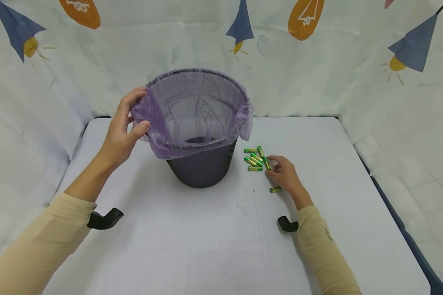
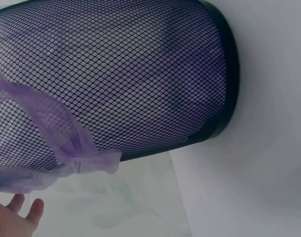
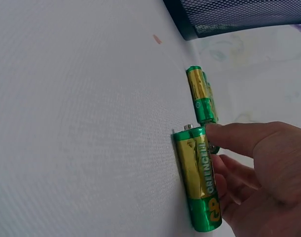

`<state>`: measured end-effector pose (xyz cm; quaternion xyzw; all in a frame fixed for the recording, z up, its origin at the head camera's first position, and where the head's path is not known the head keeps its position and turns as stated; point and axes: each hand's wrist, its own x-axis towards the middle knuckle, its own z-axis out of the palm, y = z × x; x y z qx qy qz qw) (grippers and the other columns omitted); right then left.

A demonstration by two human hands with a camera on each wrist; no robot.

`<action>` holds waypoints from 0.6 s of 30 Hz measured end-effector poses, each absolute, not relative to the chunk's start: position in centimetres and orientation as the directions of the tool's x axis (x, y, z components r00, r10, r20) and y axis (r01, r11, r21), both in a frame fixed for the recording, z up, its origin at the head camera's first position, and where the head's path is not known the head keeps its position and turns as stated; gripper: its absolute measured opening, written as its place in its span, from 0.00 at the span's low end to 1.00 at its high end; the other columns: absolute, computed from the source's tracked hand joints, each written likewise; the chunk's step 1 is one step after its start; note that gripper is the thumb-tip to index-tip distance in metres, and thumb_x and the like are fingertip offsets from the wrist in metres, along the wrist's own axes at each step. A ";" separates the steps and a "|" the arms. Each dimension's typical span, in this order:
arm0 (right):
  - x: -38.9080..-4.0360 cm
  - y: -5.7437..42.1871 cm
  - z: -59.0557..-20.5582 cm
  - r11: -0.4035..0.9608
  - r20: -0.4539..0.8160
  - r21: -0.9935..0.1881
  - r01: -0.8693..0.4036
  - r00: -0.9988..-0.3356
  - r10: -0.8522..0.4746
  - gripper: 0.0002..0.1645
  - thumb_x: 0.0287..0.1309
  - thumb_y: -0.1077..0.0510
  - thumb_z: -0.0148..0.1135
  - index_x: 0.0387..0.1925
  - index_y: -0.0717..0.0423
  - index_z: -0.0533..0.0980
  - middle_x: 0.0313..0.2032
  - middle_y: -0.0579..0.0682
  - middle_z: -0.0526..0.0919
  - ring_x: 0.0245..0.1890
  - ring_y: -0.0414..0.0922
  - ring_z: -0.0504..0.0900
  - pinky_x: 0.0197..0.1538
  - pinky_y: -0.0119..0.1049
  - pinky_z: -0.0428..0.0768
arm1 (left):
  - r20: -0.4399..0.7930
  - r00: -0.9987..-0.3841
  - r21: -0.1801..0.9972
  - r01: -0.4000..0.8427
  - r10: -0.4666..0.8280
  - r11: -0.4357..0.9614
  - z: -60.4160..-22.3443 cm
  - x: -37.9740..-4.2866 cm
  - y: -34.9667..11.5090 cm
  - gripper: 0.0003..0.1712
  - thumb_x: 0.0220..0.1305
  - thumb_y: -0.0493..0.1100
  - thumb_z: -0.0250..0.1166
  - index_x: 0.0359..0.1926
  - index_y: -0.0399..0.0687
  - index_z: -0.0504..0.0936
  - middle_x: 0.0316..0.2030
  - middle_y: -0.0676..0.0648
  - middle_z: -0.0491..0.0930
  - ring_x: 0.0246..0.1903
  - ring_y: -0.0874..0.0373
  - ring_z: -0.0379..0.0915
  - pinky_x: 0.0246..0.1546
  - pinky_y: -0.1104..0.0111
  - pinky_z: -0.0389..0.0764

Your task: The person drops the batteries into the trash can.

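A black mesh wastebasket stands upright on the white table, lined with a thin purple bag folded over its rim. My left hand holds the basket's left side at the rim, fingers and thumb spread round the bag's edge. In the left wrist view, a few fingertips show beside the bag. Right of the basket, my right hand pinches a green and gold battery between thumb and fingers. Several like batteries lie just left of it. One more battery lies by the right hand, close to the wrist camera.
White patterned cloth rises behind the table and on both sides. Small reddish marks dot the tabletop in front of the basket. A black curved piece sticks out at each sleeve cuff.
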<state>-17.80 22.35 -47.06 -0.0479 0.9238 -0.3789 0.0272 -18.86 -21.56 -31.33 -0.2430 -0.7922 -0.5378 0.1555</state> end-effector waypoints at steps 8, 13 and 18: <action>-18.4 22.1 -47.3 0.700 -0.058 -0.713 -0.049 -0.990 -0.128 0.36 0.56 0.66 0.65 0.66 0.53 0.66 0.42 0.57 0.78 0.41 0.50 0.80 0.44 0.41 0.77 | 0.521 -0.829 0.794 0.558 0.204 0.242 -31.7 -18.8 -21.5 0.36 0.61 0.45 0.56 0.70 0.48 0.59 0.73 0.49 0.55 0.69 0.58 0.53 0.51 0.66 0.57; -18.8 22.2 -47.2 0.716 -0.051 -0.695 -0.068 -0.988 -0.143 0.37 0.54 0.67 0.66 0.66 0.55 0.66 0.43 0.58 0.79 0.40 0.49 0.80 0.44 0.41 0.77 | 0.536 -0.816 0.791 0.575 0.217 0.210 -31.7 -18.9 -21.4 0.36 0.61 0.44 0.54 0.71 0.49 0.59 0.73 0.50 0.54 0.69 0.56 0.52 0.51 0.64 0.57; -19.3 22.3 -47.0 0.734 -0.060 -0.675 -0.075 -0.986 -0.156 0.38 0.53 0.66 0.67 0.66 0.59 0.66 0.58 0.59 0.70 0.41 0.50 0.79 0.46 0.42 0.76 | 0.539 -0.812 0.791 0.579 0.222 0.196 -31.6 -19.0 -21.0 0.36 0.61 0.44 0.54 0.70 0.48 0.60 0.73 0.49 0.54 0.70 0.56 0.52 0.51 0.64 0.57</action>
